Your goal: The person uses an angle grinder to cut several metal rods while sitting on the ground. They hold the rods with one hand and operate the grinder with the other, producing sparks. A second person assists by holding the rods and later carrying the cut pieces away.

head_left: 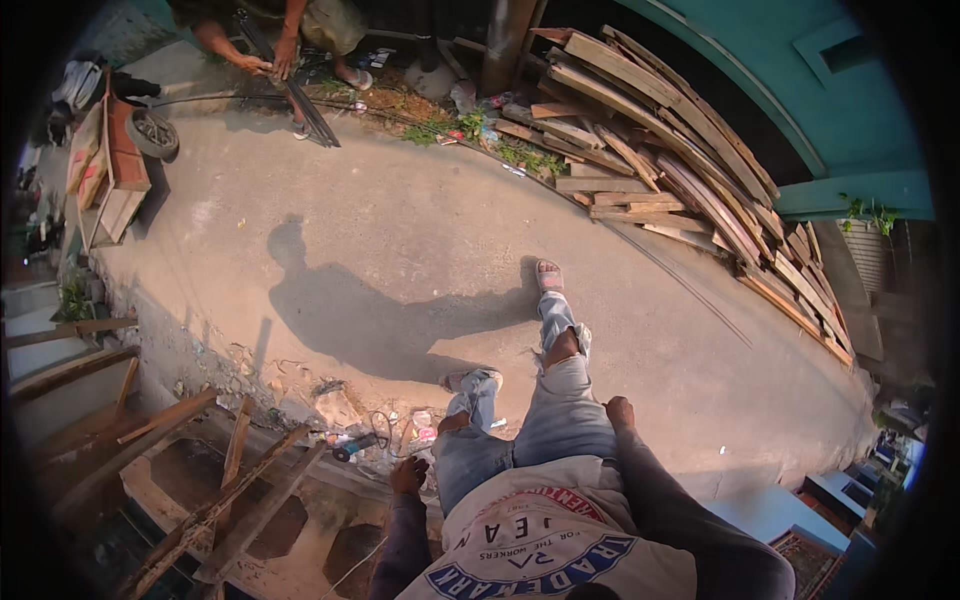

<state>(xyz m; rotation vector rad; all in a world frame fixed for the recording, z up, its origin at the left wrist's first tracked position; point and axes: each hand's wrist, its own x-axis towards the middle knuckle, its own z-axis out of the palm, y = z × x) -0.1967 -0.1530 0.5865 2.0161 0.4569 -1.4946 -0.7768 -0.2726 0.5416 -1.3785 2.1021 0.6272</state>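
Note:
My left hand [408, 475] hangs low beside my left hip, its fingers curled in with nothing visible in them. Closest to it lies a teal and black corded power tool [352, 447] on the rubble, a short way off and apart from the hand. My right hand [620, 412] hangs by my right thigh, loosely closed, and no object shows in it. The undersides of its fingers are hidden. My legs in torn jeans [565, 400] are in mid-stride, sandals on the concrete.
At the far left another person's hands [270, 66] hold long dark bars [305, 110]. A wooden cart [120, 175] with a wheel stands near them. Stacked planks [660, 150] line the right side. Timber beams [230, 500] and broken masonry [335, 405] edge the concrete lane [400, 200].

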